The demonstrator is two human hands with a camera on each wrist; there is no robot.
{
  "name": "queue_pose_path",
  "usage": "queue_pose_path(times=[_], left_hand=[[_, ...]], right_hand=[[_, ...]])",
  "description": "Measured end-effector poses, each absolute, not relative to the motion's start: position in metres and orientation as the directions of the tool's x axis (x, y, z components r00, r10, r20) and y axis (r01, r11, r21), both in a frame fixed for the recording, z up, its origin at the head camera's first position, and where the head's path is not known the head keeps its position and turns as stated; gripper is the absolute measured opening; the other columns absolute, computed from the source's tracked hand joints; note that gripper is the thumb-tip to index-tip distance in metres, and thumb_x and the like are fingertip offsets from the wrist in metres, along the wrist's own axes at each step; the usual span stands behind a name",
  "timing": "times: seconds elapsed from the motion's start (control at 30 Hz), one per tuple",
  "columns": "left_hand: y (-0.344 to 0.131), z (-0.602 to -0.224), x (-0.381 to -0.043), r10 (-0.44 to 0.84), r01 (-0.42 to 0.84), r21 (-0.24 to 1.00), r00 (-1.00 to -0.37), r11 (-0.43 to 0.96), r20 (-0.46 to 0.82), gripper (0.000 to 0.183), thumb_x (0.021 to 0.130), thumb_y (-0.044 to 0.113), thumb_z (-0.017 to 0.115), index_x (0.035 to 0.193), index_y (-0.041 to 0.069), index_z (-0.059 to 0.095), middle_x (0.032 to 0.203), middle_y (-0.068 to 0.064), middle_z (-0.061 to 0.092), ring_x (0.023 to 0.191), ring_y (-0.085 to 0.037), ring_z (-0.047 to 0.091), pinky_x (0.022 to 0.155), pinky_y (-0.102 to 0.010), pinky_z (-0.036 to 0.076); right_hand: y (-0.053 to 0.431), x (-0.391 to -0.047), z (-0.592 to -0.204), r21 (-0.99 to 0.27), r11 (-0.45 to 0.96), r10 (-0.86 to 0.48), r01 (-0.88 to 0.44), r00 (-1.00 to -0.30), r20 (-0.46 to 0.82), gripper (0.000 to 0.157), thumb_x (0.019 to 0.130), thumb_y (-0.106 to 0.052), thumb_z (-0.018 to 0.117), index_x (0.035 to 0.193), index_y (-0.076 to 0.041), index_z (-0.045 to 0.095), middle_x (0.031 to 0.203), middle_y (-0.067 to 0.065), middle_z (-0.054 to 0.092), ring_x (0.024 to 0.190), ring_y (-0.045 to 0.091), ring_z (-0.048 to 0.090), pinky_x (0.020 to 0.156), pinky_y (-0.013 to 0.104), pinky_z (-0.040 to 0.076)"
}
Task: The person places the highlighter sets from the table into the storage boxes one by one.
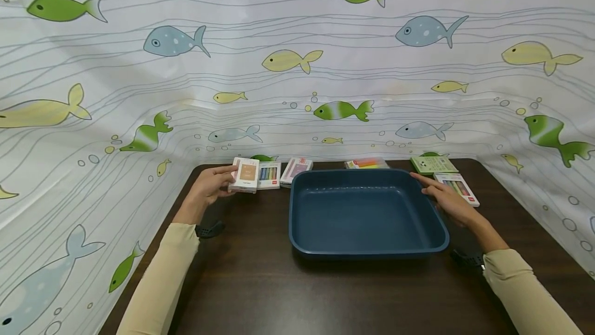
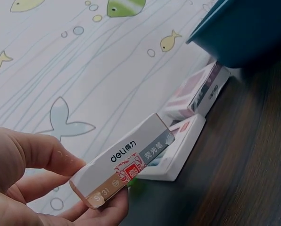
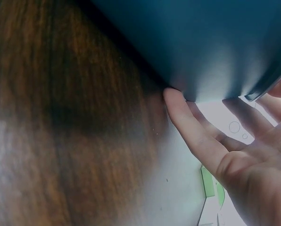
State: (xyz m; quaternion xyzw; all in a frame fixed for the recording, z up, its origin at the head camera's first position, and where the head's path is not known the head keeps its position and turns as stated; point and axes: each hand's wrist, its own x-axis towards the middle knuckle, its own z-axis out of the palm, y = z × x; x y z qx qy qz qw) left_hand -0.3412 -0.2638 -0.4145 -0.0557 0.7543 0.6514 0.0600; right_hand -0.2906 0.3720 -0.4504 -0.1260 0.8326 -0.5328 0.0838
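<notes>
My left hand (image 1: pixel 211 186) holds a white highlighter box (image 1: pixel 245 175) with a tan panel, raised at the far left of the table. Seen in the left wrist view, the thumb is on one side of the highlighter box (image 2: pixel 124 162) and fingers lie beneath it. Right behind it lies a white box of coloured sticks (image 1: pixel 269 175); a white and mauve box (image 1: pixel 296 170) is beside that. My right hand (image 1: pixel 446 201) touches the far right corner of a deep blue tray (image 1: pixel 367 253). In the right wrist view, its extended fingers (image 3: pixel 192 127) meet the tray's outer wall.
Behind the tray is a clear pack of bright highlighters (image 1: pixel 367 163). At the back right lie a green box (image 1: pixel 434 164) and a white box of coloured sticks (image 1: pixel 457 188). A fish-print sheet (image 1: pixel 279 30) surrounds the dark wooden table (image 1: pixel 260 283).
</notes>
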Motion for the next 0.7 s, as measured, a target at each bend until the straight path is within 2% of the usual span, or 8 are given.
queue_pose_path(times=[0.23, 0.47, 0.7], left_hand=[[-0.254, -0.409, -0.338, 0.026, -0.137, 0.981, -0.99, 0.137, -0.141, 0.056, 0.093, -0.006, 0.055, 0.149, -0.002, 0.05, 0.138, -0.03, 0.047, 0.097, -0.025, 0.064, 0.096, -0.061, 0.046], [-0.243, -0.401, -0.333, 0.059, -0.125, 0.982, -0.989, 0.143, -0.135, 0.055, 0.094, -0.004, 0.056, 0.148, 0.001, 0.051, 0.137, -0.03, 0.049, 0.099, -0.025, 0.065, 0.087, -0.05, 0.055], [-0.231, -0.394, -0.326, 0.12, -0.107, 0.984, -0.985, 0.142, -0.124, 0.052, 0.097, -0.002, 0.056, 0.148, 0.001, 0.052, 0.132, -0.029, 0.052, 0.094, -0.024, 0.067, 0.095, -0.057, 0.049]], right_hand=[[0.373, -0.29, -0.451, -0.909, 0.393, -0.307, -0.14, -0.952, 0.014, 0.054, 0.112, -0.022, 0.04, 0.164, -0.018, 0.026, 0.164, 0.029, 0.011, 0.041, 0.015, 0.025, 0.041, 0.04, 0.034], [0.374, -0.292, -0.453, -0.907, 0.392, -0.313, -0.151, -0.949, 0.023, 0.054, 0.112, -0.022, 0.039, 0.164, -0.017, 0.026, 0.164, 0.027, 0.012, 0.04, 0.015, 0.025, 0.041, 0.04, 0.034], [0.374, -0.292, -0.453, -0.911, 0.384, -0.316, -0.149, -0.948, 0.021, 0.054, 0.112, -0.022, 0.041, 0.164, -0.018, 0.026, 0.165, 0.026, 0.011, 0.041, 0.016, 0.024, 0.041, 0.038, 0.034]])
